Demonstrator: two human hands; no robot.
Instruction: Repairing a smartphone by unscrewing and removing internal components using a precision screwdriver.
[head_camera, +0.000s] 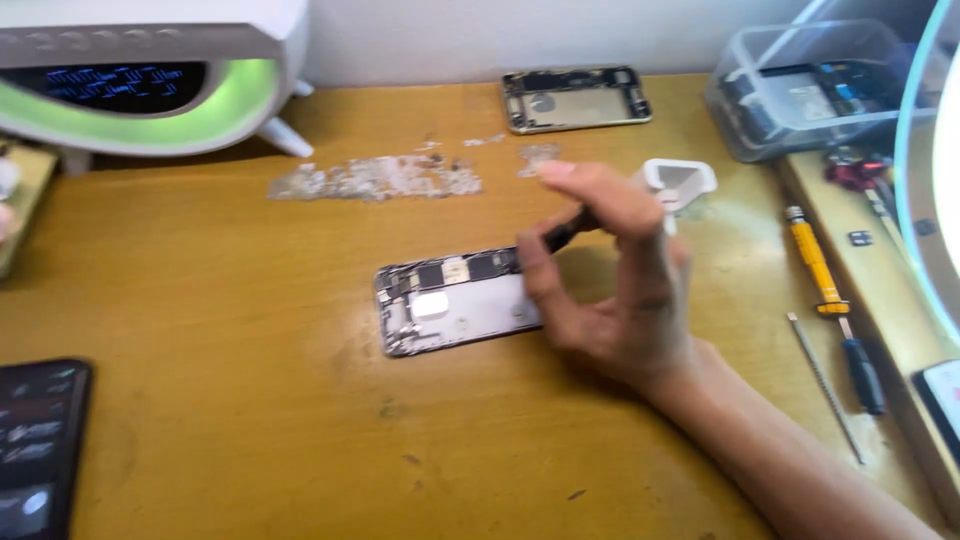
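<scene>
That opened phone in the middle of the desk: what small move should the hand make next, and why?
Probably lower the dark tool onto the opened phone. The right hand pinches it tilted above the phone's right end, its tip apparently not yet touching the exposed parts. The picture is blurred, so contact is hard to judge.
</scene>
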